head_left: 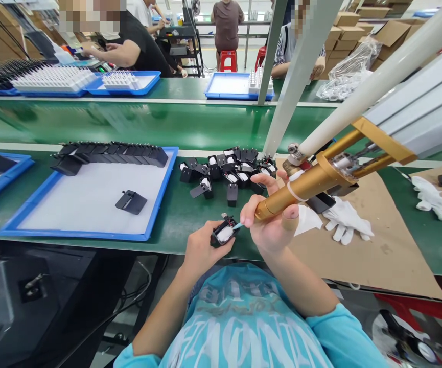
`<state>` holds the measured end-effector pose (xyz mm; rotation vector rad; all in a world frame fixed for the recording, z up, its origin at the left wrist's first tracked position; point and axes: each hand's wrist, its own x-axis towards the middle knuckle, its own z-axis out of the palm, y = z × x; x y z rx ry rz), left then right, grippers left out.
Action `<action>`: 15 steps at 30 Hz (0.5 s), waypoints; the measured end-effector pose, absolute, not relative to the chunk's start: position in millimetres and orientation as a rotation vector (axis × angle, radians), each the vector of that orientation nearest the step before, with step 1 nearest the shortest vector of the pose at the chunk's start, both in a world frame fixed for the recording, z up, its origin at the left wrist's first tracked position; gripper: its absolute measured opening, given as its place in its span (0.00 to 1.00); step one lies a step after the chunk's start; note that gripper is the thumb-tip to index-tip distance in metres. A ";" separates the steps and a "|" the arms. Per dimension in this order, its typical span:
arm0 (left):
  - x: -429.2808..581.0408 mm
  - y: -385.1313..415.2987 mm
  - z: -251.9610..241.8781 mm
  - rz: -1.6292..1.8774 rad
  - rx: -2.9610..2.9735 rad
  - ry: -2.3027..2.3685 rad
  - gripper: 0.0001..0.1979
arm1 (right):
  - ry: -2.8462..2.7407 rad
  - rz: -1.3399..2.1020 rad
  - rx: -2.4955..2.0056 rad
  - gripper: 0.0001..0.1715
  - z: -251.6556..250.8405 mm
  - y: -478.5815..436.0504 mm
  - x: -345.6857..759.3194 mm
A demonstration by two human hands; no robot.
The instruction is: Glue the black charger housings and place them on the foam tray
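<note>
My left hand (204, 246) grips a small open black plastic housing (225, 232) with a white part inside, just above the table's front edge. My right hand (269, 222) is closed around the front end of a gold-coloured dispensing gun (301, 189). The gun's thin pale-blue nozzle (238, 225) points down and left and reaches the rim of the housing; whether it touches cannot be made out. Beyond my hands lies a loose pile of similar black housings (232, 194), several with white parts showing.
To the left, a blue-rimmed tray (80, 235) holds a row of black housings and one lone housing (131, 202). Cardboard (389, 255) and white gloves (348, 221) lie at right. A slanting white post (301, 66) rises ahead. Other people sit across the green conveyor line.
</note>
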<state>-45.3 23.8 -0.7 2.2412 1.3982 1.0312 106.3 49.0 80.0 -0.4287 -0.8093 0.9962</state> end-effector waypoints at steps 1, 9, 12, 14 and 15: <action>-43.2 24.3 -1.8 1.030 2.235 1.411 0.16 | -0.811 0.996 -0.425 0.26 80.5 49.2 104.8; -23.8 26.0 -3.0 1.166 2.157 1.369 0.18 | -0.877 1.023 -0.407 0.23 83.4 49.6 95.9; -22.9 25.8 -4.0 1.172 2.137 1.385 0.20 | -0.878 1.044 -0.380 0.20 84.5 48.1 96.1; -23.5 25.9 -3.6 1.151 2.137 1.395 0.20 | -0.861 1.041 -0.392 0.20 85.6 47.5 96.1; -24.2 26.3 -3.2 1.139 2.145 1.398 0.19 | -0.850 1.040 -0.406 0.21 86.2 47.4 96.1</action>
